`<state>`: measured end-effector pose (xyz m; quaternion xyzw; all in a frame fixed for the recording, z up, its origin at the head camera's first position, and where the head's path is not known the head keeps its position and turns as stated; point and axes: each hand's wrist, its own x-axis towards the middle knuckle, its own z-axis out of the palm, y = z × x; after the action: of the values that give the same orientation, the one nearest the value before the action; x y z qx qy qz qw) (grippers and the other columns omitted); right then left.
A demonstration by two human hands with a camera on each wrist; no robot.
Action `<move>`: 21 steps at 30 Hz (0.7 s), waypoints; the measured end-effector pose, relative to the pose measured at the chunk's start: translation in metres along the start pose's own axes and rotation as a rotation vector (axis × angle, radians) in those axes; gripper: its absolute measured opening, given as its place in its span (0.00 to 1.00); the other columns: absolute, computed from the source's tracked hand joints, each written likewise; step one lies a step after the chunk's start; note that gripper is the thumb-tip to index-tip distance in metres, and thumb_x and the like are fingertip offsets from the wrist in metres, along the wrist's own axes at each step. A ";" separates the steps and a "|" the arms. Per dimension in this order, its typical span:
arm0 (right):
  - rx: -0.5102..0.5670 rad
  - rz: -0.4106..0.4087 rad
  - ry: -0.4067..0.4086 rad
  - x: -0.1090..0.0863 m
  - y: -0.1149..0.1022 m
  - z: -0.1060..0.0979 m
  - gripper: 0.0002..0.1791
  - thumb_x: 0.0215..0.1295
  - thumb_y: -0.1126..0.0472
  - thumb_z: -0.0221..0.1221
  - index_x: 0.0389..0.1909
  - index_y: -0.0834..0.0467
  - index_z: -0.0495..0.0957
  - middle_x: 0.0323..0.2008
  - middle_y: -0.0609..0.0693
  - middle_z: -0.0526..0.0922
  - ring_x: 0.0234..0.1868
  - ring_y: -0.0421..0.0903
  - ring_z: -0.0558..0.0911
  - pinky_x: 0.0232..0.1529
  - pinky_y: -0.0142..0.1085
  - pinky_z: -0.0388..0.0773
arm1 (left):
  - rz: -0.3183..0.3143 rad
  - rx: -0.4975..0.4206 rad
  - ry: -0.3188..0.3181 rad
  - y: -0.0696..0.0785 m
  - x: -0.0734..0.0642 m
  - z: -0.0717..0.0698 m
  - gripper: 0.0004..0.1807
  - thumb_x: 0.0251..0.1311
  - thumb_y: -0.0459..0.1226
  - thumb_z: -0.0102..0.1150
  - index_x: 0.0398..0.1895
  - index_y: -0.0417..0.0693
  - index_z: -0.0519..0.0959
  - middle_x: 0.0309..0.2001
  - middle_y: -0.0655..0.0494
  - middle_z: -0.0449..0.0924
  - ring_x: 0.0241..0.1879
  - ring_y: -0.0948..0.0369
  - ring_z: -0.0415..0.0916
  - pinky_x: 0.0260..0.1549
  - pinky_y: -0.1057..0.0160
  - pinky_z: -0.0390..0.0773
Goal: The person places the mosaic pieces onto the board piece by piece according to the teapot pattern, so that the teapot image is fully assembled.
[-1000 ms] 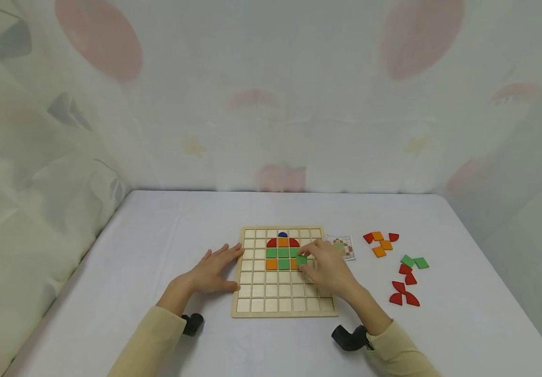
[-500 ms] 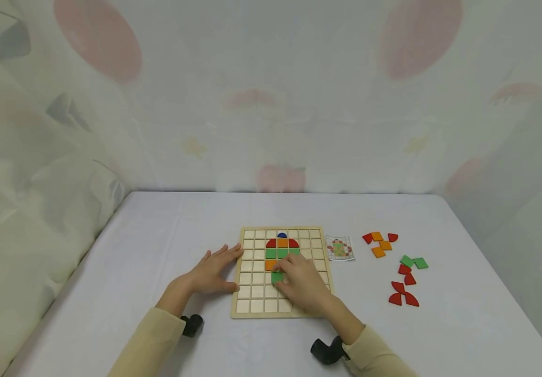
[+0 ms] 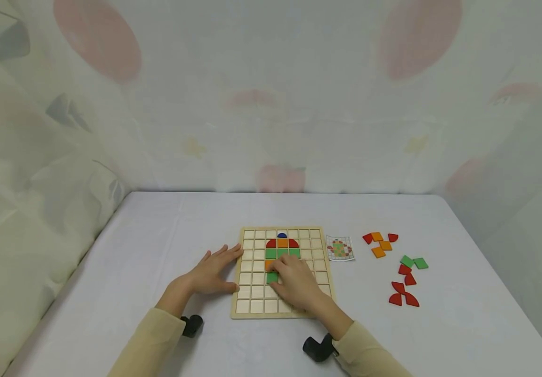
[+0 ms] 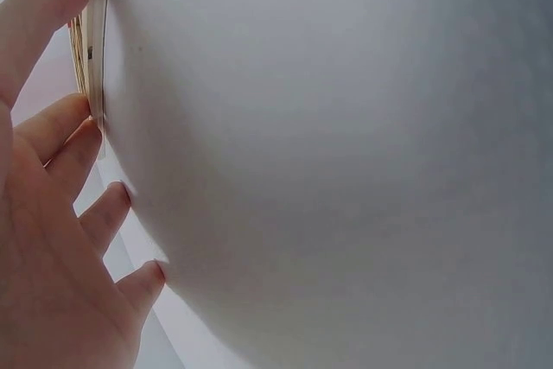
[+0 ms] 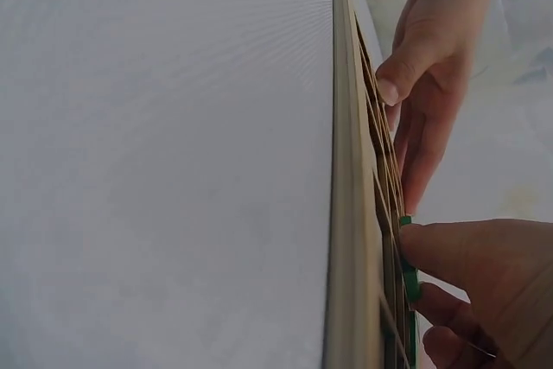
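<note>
A wooden grid board (image 3: 251,308) lies on the table, with colored tiles set in its upper middle cells. A blue half-round piece (image 3: 282,235) tops the pattern, over red quarter-round pieces (image 3: 271,243), an orange square (image 3: 282,243) and a row of green squares (image 3: 271,254). My right hand (image 3: 297,284) pinches a green square tile (image 3: 272,278) between thumb and fingers, at the cell below the left orange square (image 3: 269,266). In the right wrist view that tile (image 5: 409,257) sits at the grid ridges. My left hand (image 3: 213,271) rests at the board's left edge, fingers spread, thumb and fingertips touching it.
A small pattern card (image 3: 340,248) lies right of the board. Farther right are loose orange squares (image 3: 378,252), green squares (image 3: 420,263) and red quarter-round pieces (image 3: 412,299). Black wrist mounts (image 3: 318,349) sit under both forearms. Fabric hangs behind the table.
My right hand has carried the green tile left and toward me, from the pattern's right side to the cell under the left orange square. My left hand has stayed at the board's edge.
</note>
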<state>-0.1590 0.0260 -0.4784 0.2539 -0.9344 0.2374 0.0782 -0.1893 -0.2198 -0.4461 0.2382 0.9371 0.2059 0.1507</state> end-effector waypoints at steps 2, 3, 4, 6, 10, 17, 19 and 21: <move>-0.006 0.002 -0.001 0.001 -0.001 0.001 0.11 0.53 0.53 0.65 0.38 0.48 0.79 0.37 0.44 0.76 0.41 0.44 0.74 0.40 0.38 0.69 | 0.000 0.000 0.000 0.000 0.000 0.000 0.46 0.47 0.47 0.67 0.70 0.50 0.57 0.72 0.55 0.50 0.71 0.47 0.43 0.64 0.36 0.38; -0.010 0.003 0.000 0.001 -0.001 0.001 0.11 0.53 0.53 0.65 0.38 0.48 0.79 0.37 0.44 0.76 0.41 0.44 0.74 0.40 0.38 0.69 | 0.001 -0.001 0.001 0.000 0.000 0.000 0.46 0.47 0.47 0.67 0.70 0.50 0.57 0.72 0.55 0.50 0.71 0.46 0.43 0.63 0.36 0.38; -0.014 0.003 -0.001 0.002 -0.002 0.001 0.11 0.53 0.53 0.65 0.38 0.48 0.79 0.37 0.44 0.76 0.41 0.44 0.74 0.40 0.38 0.69 | 0.003 -0.001 0.001 0.000 0.000 0.000 0.46 0.47 0.48 0.67 0.70 0.50 0.57 0.72 0.55 0.50 0.71 0.46 0.43 0.63 0.36 0.38; -0.022 0.002 -0.001 0.002 -0.002 0.001 0.11 0.53 0.53 0.65 0.38 0.48 0.79 0.37 0.44 0.76 0.41 0.44 0.74 0.40 0.38 0.69 | 0.004 -0.002 0.001 0.000 0.000 0.000 0.46 0.47 0.47 0.67 0.70 0.50 0.57 0.72 0.55 0.50 0.71 0.46 0.43 0.63 0.36 0.38; -0.032 -0.002 -0.001 0.002 -0.003 0.000 0.12 0.53 0.52 0.65 0.38 0.48 0.79 0.37 0.44 0.76 0.41 0.44 0.74 0.40 0.38 0.69 | -0.003 0.002 -0.003 0.001 0.000 0.000 0.46 0.47 0.47 0.67 0.70 0.50 0.56 0.72 0.55 0.50 0.71 0.47 0.43 0.64 0.37 0.38; -0.033 -0.021 0.014 0.002 -0.003 0.000 0.12 0.52 0.53 0.65 0.38 0.49 0.79 0.36 0.43 0.75 0.40 0.43 0.73 0.38 0.37 0.69 | 0.004 0.003 0.002 0.001 0.000 -0.001 0.46 0.47 0.47 0.68 0.70 0.49 0.57 0.72 0.54 0.50 0.71 0.46 0.43 0.63 0.36 0.39; -0.032 -0.025 0.013 0.002 -0.003 0.000 0.12 0.53 0.53 0.65 0.38 0.49 0.79 0.36 0.43 0.75 0.40 0.43 0.73 0.38 0.36 0.69 | 0.004 0.003 0.002 0.000 0.000 0.000 0.46 0.46 0.47 0.68 0.70 0.49 0.57 0.72 0.54 0.50 0.71 0.46 0.43 0.63 0.36 0.39; -0.031 -0.024 0.011 0.002 -0.002 -0.001 0.12 0.53 0.53 0.65 0.38 0.49 0.80 0.36 0.43 0.75 0.40 0.43 0.73 0.39 0.37 0.69 | 0.006 0.002 0.002 0.000 0.000 0.000 0.46 0.47 0.47 0.68 0.70 0.49 0.57 0.72 0.54 0.50 0.71 0.46 0.43 0.63 0.36 0.39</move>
<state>-0.1596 0.0234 -0.4762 0.2625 -0.9344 0.2233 0.0900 -0.1897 -0.2198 -0.4464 0.2412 0.9367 0.2056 0.1488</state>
